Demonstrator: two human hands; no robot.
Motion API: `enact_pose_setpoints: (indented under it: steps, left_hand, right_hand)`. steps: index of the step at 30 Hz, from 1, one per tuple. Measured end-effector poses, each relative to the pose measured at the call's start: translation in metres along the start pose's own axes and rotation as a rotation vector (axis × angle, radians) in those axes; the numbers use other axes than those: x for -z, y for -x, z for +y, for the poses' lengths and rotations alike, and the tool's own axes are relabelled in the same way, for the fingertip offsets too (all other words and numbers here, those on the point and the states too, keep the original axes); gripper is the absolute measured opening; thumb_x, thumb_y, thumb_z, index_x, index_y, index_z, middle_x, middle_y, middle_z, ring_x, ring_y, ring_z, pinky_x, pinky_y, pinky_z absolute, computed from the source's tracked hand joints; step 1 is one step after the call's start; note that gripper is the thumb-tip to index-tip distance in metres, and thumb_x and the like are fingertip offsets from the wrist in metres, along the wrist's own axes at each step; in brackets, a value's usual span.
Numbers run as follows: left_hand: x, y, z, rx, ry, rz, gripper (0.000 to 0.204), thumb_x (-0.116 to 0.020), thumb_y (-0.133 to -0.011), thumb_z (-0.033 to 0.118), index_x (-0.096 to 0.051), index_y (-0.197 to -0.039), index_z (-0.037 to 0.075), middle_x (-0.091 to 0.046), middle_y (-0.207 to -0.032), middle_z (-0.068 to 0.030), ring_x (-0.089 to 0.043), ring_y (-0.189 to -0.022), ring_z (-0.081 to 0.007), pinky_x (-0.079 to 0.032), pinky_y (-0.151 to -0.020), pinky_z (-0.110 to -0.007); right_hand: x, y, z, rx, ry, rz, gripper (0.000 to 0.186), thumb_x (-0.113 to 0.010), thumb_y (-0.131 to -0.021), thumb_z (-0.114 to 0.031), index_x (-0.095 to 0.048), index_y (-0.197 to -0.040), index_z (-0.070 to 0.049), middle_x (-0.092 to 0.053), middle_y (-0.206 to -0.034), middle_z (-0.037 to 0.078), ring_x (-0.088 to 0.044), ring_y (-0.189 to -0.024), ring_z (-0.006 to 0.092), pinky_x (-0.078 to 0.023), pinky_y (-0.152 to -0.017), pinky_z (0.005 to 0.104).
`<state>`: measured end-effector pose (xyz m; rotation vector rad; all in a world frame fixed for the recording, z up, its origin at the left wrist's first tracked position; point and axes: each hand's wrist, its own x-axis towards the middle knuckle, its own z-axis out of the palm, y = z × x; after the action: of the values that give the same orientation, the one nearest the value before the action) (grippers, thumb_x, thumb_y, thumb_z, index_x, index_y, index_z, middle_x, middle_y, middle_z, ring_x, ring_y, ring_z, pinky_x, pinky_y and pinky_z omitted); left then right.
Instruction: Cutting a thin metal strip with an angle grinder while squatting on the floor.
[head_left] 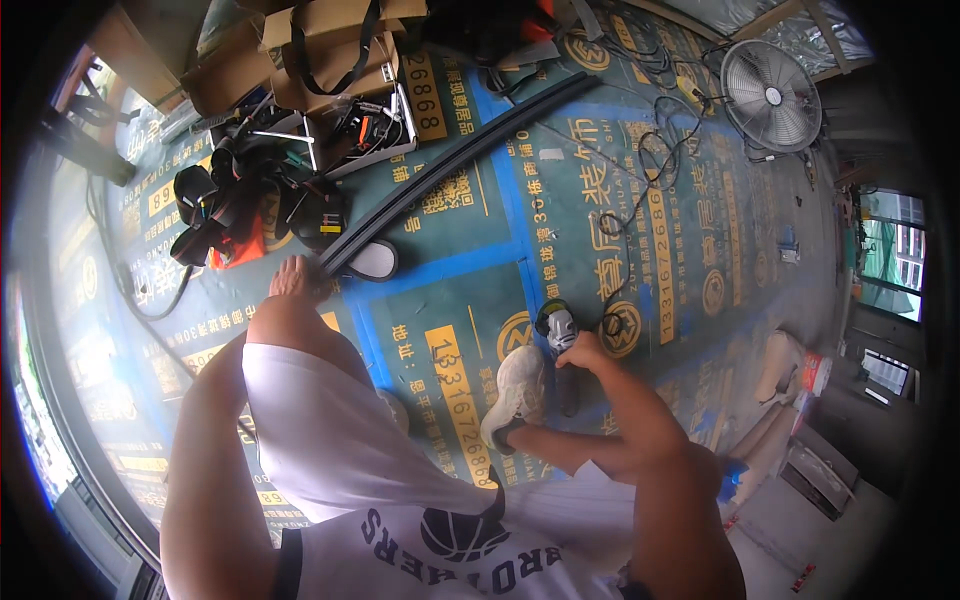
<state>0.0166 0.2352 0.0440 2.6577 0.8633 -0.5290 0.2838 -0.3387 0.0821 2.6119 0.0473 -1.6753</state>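
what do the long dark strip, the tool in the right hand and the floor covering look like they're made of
Long dark strip: likely rubber or matte plastic; dull black and gently curved, though the lens bends edges.
Angle grinder under the right hand: grey metal-looking head, dark plastic-looking body.
Floor covering: thin printed sheet, probably plastic film; faint sheen, taped seams.

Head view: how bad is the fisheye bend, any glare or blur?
Head view: strong fisheye, the long black strip bows and the corners go black. Daylight blows out the left rim and the windows at right. The centre is sharp: the right hand on the angle grinder reads clearly; the left hand is slightly soft.
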Motion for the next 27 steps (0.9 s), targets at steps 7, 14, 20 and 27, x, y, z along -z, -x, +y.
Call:
enact_pose_setpoints:
  steps: [7,14,20,27]
  left_hand:
    - [-0.005,0.008,0.012,-0.391,-0.276,0.247,0.038,-0.07,-0.089,0.031,-0.062,-0.117,0.007,-0.057,-0.115,-0.0133,-0.056,-0.115,-0.0313,-0.045,-0.092,-0.042]
    - [0.036,0.03,0.043,-0.148,-0.222,0.175,0.043,-0.063,-0.092,0.03,-0.064,-0.126,0.004,-0.065,-0.114,-0.0145,-0.06,-0.113,-0.0312,-0.046,-0.094,-0.047]
    - [0.1,0.062,0.014,-0.055,0.828,-0.129,0.037,-0.061,-0.093,0.023,-0.062,-0.123,0.0,-0.066,-0.105,-0.0201,-0.063,-0.102,-0.0383,-0.048,-0.089,-0.049]
    - [0.084,0.079,-0.046,-0.267,0.586,-0.156,0.024,-0.06,-0.095,0.01,-0.056,-0.115,-0.002,-0.063,-0.097,-0.0288,-0.06,-0.093,-0.0495,-0.05,-0.08,-0.047]
  right_hand:
    - [-0.022,0.002,0.015,0.02,-0.095,0.234,0.081,-0.104,-0.051,-0.03,-0.072,-0.118,0.003,-0.076,-0.116,0.022,-0.074,-0.11,0.0334,-0.056,-0.097,0.0387]
    - [-0.007,0.004,-0.009,0.04,0.094,0.224,0.106,-0.102,-0.054,-0.026,-0.053,-0.143,0.003,-0.07,-0.131,0.025,-0.068,-0.122,0.0389,-0.054,-0.103,0.0429]
    - [0.079,0.01,-0.111,0.447,-0.384,0.64,0.072,-0.082,-0.086,-0.024,-0.049,-0.147,-0.005,-0.067,-0.132,0.023,-0.065,-0.124,0.0385,-0.053,-0.104,0.0447]
    - [0.141,0.047,-0.286,0.648,-1.202,0.236,0.049,-0.066,-0.106,-0.038,-0.055,-0.142,-0.006,-0.069,-0.125,0.014,-0.069,-0.114,0.0272,-0.058,-0.092,0.0461]
